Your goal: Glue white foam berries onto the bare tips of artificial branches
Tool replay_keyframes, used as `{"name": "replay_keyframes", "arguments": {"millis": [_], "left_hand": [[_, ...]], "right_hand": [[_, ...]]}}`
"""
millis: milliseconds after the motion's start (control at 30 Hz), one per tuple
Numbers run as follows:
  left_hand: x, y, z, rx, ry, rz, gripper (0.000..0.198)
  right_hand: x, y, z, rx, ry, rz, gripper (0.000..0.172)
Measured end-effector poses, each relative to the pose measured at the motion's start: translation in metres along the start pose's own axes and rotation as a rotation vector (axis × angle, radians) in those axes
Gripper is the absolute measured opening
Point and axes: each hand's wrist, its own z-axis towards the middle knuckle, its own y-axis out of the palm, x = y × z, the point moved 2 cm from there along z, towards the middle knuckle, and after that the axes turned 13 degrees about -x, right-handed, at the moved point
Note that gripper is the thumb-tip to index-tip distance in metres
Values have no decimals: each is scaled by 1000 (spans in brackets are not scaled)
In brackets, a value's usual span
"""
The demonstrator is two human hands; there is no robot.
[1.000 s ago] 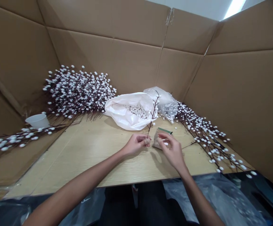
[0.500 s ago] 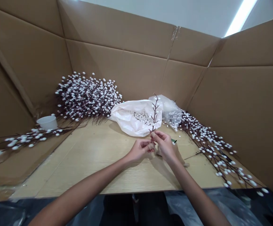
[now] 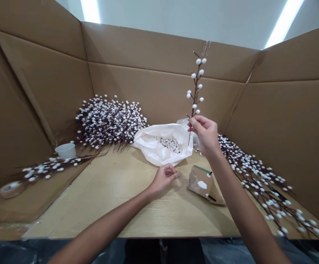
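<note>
My right hand (image 3: 205,134) is raised above the table and pinches the lower stem of a dark twig with white buds (image 3: 196,88), which stands upright against the cardboard wall. My left hand (image 3: 163,178) hovers low over the wooden table (image 3: 126,205), its fingers curled loosely with nothing visible in them. A small brown paper packet (image 3: 203,185) lies on the table just right of my left hand, under my right forearm.
A white plastic bag of loose white buds (image 3: 163,143) sits behind the hands. A big heap of budded twigs (image 3: 110,119) lies at the back left, more twigs (image 3: 261,179) along the right. A white cup (image 3: 66,150) and a tape roll (image 3: 10,189) stand left. Cardboard walls (image 3: 286,121) enclose the table.
The twig passed from both hands to my right hand alone, which lifted it high and upright. My left hand let go and stayed low. The view tilted upward.
</note>
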Motion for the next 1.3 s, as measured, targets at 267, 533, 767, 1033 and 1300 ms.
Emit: {"name": "replay_keyframes", "arguments": {"millis": [267,533,767,1033,1300], "left_hand": [[-2,-5,2,-7,-20,41,34],[0,-3,3,-26,-57,57,31],[6,-8,4,47,-62,186,28],[36,-46,73,54,-151,1164,25],[26,-84,146,23,-330,1441,17]], "right_hand": [[-19,2,12,-56,-48,52,12],[-18,-20,9,-109,-28,0,9],[-27,-40,12,-79,-46,-1,7],[-35,-55,13,-54,-105,-31,9],[-33,-59,18,-72,-113,-28,10]]}}
